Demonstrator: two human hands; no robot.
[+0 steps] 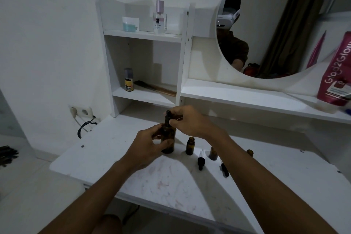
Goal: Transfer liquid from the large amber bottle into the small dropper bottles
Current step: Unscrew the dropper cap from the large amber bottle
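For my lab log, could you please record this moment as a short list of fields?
Left hand: grips large amber bottle, upright on white table
Right hand: pinches black dropper cap at bottle's neck
Small amber bottles: three, uncapped; nearest right of large bottle
Loose droppers: two lying on table

White wall (47, 24), white vanity desk (171, 186) with shelf unit (144, 36), round mirror (275, 24), dim light.
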